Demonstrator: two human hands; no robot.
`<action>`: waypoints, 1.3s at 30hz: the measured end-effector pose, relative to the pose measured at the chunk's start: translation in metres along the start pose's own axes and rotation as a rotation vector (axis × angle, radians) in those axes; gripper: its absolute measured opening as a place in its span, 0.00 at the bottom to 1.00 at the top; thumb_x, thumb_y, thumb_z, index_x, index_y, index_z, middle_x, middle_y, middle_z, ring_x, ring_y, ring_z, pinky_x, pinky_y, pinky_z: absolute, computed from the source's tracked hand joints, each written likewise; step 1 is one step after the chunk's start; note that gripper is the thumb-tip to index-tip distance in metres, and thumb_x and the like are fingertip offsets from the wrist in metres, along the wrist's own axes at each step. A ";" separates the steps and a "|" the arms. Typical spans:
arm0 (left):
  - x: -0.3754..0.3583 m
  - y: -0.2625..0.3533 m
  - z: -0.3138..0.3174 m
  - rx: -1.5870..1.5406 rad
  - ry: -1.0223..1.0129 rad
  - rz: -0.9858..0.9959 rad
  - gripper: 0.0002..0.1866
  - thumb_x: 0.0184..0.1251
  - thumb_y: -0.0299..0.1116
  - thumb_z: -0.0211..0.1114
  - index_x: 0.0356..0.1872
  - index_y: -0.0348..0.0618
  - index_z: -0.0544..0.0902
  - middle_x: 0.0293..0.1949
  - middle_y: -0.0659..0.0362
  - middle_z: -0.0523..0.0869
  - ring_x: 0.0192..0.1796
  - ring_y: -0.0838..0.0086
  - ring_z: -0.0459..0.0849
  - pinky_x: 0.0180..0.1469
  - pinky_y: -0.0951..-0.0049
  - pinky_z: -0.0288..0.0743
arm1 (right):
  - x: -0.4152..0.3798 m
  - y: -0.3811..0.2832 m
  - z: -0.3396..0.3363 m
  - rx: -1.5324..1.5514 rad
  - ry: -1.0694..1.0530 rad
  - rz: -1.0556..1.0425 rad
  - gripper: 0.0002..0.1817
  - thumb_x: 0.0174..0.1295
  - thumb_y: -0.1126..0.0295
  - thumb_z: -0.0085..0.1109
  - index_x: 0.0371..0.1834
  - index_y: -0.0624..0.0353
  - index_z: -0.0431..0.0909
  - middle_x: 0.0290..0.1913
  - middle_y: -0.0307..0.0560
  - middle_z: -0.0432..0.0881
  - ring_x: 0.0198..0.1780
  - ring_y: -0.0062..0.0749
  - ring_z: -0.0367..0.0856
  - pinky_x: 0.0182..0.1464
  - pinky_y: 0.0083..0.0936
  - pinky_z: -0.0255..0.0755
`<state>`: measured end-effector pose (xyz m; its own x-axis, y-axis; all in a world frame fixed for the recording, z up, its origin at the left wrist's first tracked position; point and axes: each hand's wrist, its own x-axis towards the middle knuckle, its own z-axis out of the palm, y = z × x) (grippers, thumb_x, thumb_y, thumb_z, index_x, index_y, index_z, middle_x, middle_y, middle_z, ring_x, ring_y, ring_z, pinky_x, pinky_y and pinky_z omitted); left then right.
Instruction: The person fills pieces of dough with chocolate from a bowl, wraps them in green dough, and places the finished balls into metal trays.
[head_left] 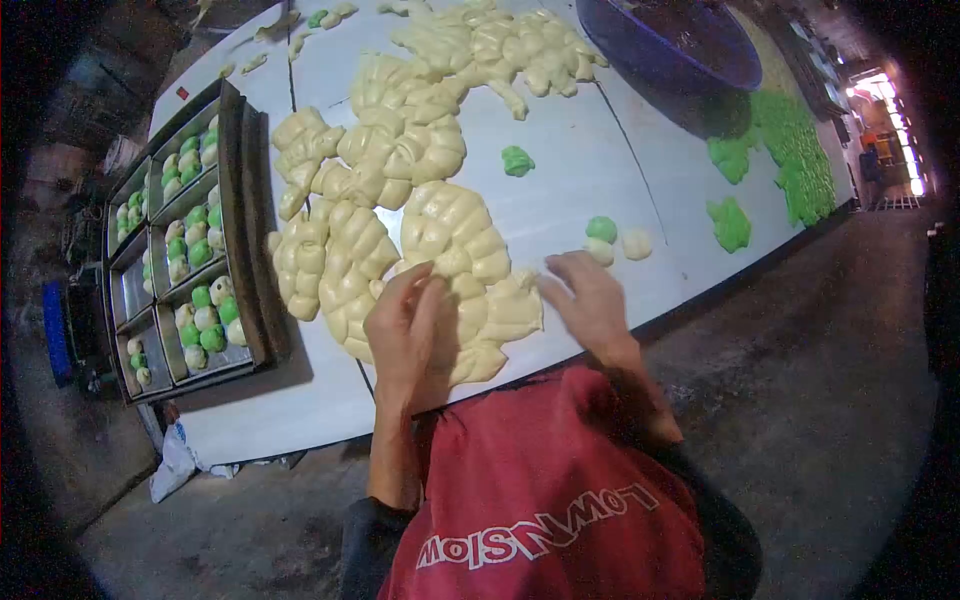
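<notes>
A large sheet of pale yellow dough [455,235], scored into many lumps, lies on the white table. My left hand [398,325] rests over its near part, with fingers bent loosely and thumb apart; some fingertips are hidden against the dough. At the sheet's right edge is my right hand [588,300], its curved fingers and thumb slightly apart beside a dough flap. No separate piece shows in either hand. Just beyond the right hand sit a green dough ball [601,229] and a pale dough ball [637,244], with another pale one touching the green.
At left stands a divided metal tray [255,300] holding green and pale dough balls. A green lump [517,161] lies mid-table. On the right are flat green dough pieces [730,224] and a big purple basin [660,65]. The table's front edge [330,445] runs close to my body.
</notes>
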<state>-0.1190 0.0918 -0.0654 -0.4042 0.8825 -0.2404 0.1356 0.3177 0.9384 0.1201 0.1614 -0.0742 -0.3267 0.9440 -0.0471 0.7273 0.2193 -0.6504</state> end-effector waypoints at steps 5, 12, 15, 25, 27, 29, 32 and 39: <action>0.023 0.006 0.027 0.567 -0.138 0.599 0.12 0.58 0.29 0.70 0.44 0.48 0.87 0.58 0.48 0.82 0.58 0.51 0.82 0.62 0.53 0.70 | 0.005 -0.015 0.032 -0.166 0.019 -0.152 0.25 0.60 0.52 0.69 0.49 0.62 0.81 0.46 0.51 0.77 0.49 0.47 0.77 0.52 0.41 0.73; 0.057 0.021 0.036 0.766 -0.249 0.773 0.10 0.57 0.30 0.70 0.41 0.54 0.89 0.63 0.50 0.78 0.71 0.52 0.69 0.74 0.43 0.56 | 0.009 -0.013 0.024 -0.042 -0.167 -0.049 0.15 0.58 0.61 0.64 0.41 0.60 0.78 0.37 0.53 0.81 0.42 0.51 0.80 0.45 0.45 0.73; 0.060 0.019 0.035 0.699 -0.234 0.707 0.10 0.59 0.29 0.68 0.42 0.50 0.90 0.63 0.49 0.78 0.70 0.52 0.69 0.74 0.47 0.56 | 0.001 -0.011 0.005 0.065 -0.301 0.177 0.17 0.59 0.60 0.62 0.46 0.61 0.78 0.37 0.54 0.83 0.39 0.50 0.83 0.44 0.41 0.75; 0.077 -0.003 0.003 0.426 -0.034 0.616 0.12 0.62 0.29 0.67 0.45 0.37 0.87 0.56 0.44 0.83 0.60 0.49 0.78 0.61 0.57 0.72 | 0.022 -0.014 0.009 -0.068 -0.051 0.000 0.23 0.62 0.51 0.65 0.47 0.62 0.82 0.45 0.53 0.83 0.49 0.50 0.81 0.52 0.42 0.74; 0.072 -0.002 0.001 0.515 -0.018 0.688 0.11 0.60 0.28 0.68 0.44 0.38 0.87 0.55 0.44 0.83 0.59 0.50 0.79 0.61 0.58 0.73 | 0.023 -0.015 0.009 -0.054 -0.217 0.019 0.24 0.62 0.50 0.64 0.44 0.63 0.83 0.42 0.55 0.83 0.46 0.49 0.82 0.50 0.37 0.74; 0.057 0.004 0.004 0.526 -0.031 0.686 0.10 0.59 0.28 0.69 0.42 0.40 0.87 0.55 0.45 0.82 0.61 0.50 0.78 0.63 0.57 0.71 | 0.021 -0.016 0.005 -0.009 -0.353 0.039 0.24 0.62 0.49 0.63 0.43 0.63 0.84 0.40 0.56 0.83 0.46 0.49 0.82 0.49 0.36 0.74; 0.042 0.003 0.010 0.482 -0.109 0.640 0.09 0.59 0.28 0.69 0.41 0.42 0.86 0.55 0.48 0.82 0.63 0.51 0.76 0.67 0.51 0.65 | 0.022 -0.021 0.009 -0.075 -0.349 0.068 0.26 0.61 0.44 0.63 0.37 0.60 0.83 0.35 0.53 0.82 0.42 0.49 0.81 0.46 0.41 0.73; 0.041 0.008 0.038 0.697 -0.333 0.777 0.06 0.63 0.33 0.65 0.40 0.50 0.87 0.63 0.49 0.76 0.73 0.49 0.66 0.74 0.34 0.49 | 0.010 -0.012 0.022 0.077 -0.239 -0.036 0.14 0.58 0.58 0.64 0.33 0.60 0.81 0.32 0.50 0.81 0.37 0.48 0.80 0.42 0.41 0.73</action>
<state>-0.1003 0.1435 -0.0775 0.2634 0.9431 0.2030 0.7719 -0.3322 0.5421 0.0949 0.1623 -0.0837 -0.4919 0.8485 -0.1951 0.6672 0.2235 -0.7106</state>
